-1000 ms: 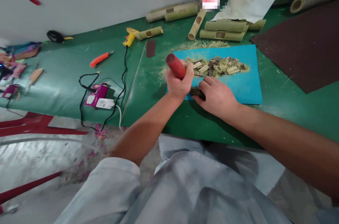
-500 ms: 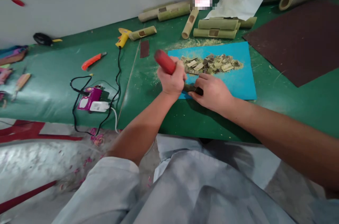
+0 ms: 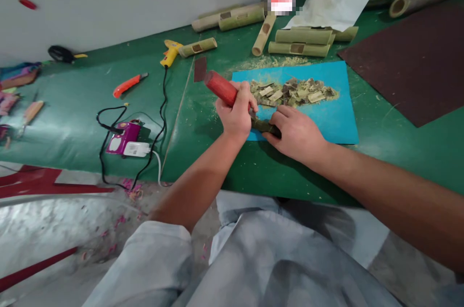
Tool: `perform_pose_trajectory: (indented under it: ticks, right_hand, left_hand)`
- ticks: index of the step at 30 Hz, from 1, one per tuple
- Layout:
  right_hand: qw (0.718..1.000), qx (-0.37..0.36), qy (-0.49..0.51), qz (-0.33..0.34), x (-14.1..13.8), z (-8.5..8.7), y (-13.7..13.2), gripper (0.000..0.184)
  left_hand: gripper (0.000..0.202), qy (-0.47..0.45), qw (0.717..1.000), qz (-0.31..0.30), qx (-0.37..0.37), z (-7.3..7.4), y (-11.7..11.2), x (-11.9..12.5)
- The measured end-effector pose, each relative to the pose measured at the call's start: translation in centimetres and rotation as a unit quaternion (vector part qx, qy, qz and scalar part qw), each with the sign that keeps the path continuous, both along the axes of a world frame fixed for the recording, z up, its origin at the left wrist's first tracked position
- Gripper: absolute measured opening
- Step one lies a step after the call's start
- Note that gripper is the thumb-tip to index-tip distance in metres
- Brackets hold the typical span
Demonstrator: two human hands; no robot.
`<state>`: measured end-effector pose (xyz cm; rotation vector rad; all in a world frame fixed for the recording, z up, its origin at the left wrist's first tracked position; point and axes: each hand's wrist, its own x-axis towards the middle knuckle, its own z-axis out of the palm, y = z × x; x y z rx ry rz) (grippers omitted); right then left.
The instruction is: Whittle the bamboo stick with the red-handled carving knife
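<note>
Your left hand (image 3: pixel 235 112) has its fingers wrapped around a red tool handle (image 3: pixel 219 87). Your right hand (image 3: pixel 297 130) has its fingers closed over the bamboo piece (image 3: pixel 261 124) at the front of the blue sheet (image 3: pixel 339 118) on the bench (image 3: pixel 195 128), nearer you than the bamboo chips (image 3: pixel 313 90).

The left forearm (image 3: pixel 201 171) slants from near left toward far right, and the left hand (image 3: pixel 235 114) is closed in a fist. The right forearm (image 3: pixel 380 188) reaches in from the right, the right hand (image 3: pixel 300 134) near the left one, fingers (image 3: pixel 284 113) bent, thumb (image 3: pixel 272 140) on the near side.
</note>
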<state>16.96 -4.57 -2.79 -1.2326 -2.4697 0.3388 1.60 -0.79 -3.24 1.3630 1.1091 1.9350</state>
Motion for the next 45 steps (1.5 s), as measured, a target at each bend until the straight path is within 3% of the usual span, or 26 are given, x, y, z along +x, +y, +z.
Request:
perform_pose_trajectory:
  ticks: [20, 30, 45]
  right_hand:
    - [0.999, 0.028, -0.02, 0.011, 0.0, -0.3, -0.4, 0.011]
    - [1.0, 0.014, 0.005, -0.005, 0.1, -0.2, 0.0, 0.01]
    - [0.999, 0.034, -0.012, 0.021, -0.1, -0.2, -0.4, 0.011]
  left_hand:
    - [0.057, 0.053, 0.998, -0.017, -0.009, 0.4, -0.5, -0.1]
    - [0.046, 0.044, 0.997, -0.004, 0.062, -0.6, -0.3, -0.1]
    - [0.051, 0.027, 0.998, 0.011, -0.05, 0.5, -0.7, 0.3]
